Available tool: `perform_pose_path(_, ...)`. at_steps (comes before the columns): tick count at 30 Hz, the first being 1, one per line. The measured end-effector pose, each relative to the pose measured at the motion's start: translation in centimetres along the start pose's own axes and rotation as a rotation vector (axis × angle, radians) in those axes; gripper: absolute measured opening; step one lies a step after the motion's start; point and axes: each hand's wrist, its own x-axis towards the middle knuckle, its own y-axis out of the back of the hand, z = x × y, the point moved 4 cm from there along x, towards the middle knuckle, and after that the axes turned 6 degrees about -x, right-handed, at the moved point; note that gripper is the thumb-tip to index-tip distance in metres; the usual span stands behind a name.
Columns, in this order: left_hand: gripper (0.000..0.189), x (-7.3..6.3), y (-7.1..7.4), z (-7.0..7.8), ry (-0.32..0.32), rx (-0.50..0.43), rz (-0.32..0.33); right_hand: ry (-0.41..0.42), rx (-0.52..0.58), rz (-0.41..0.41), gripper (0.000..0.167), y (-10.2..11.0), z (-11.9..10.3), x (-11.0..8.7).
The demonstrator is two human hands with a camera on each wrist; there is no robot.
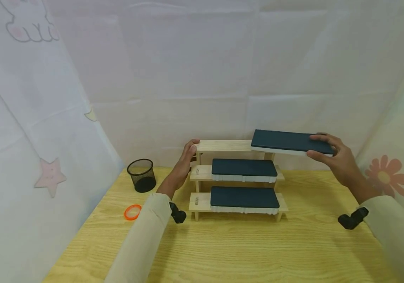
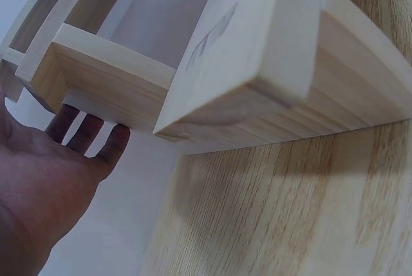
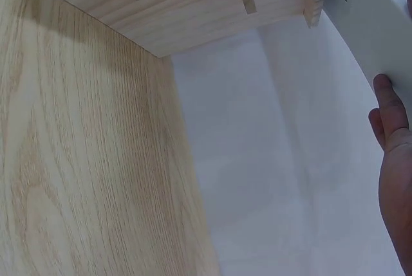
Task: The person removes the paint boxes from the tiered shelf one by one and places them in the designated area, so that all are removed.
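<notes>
A three-step wooden stand (image 1: 223,146) is on the table in the head view. Its two lower steps each carry a flat white box with a dark blue lid, one on the middle step (image 1: 244,167) and one on the bottom step (image 1: 244,197). My left hand (image 1: 184,165) grips the left end of the top step; in the left wrist view its fingers (image 2: 111,150) reach behind the side frame. With my right hand (image 1: 340,159) I hold a third dark-lidded box (image 1: 287,140) by its right end. That box's left end overlaps the top step; contact is unclear.
To the left of the stand are a black mesh pen cup (image 1: 142,175) and an orange ring (image 1: 127,214). Pale printed cloth (image 1: 195,70) hangs behind and at both sides of the wood-grain table (image 1: 241,251).
</notes>
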Motion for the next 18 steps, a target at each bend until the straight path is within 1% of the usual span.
perform_pose_path(5, 0.048, -0.1, -0.1, 0.1, -0.001, -0.003, -0.004, -0.014, 0.001, 0.001, 0.055, 0.6, 0.1, -0.4)
perform_pose_path(12, 0.048, -0.1, -0.1, -0.1, 0.015, -0.006, 0.002, -0.044, 0.016, -0.008, 0.056, 1.3, 0.4, -1.0)
perform_pose_path(18, 0.049, -0.2, -0.2, 0.1, -0.009, -0.003, 0.0, -0.035, -0.01, 0.002, 0.056, 2.1, 0.6, -1.6)
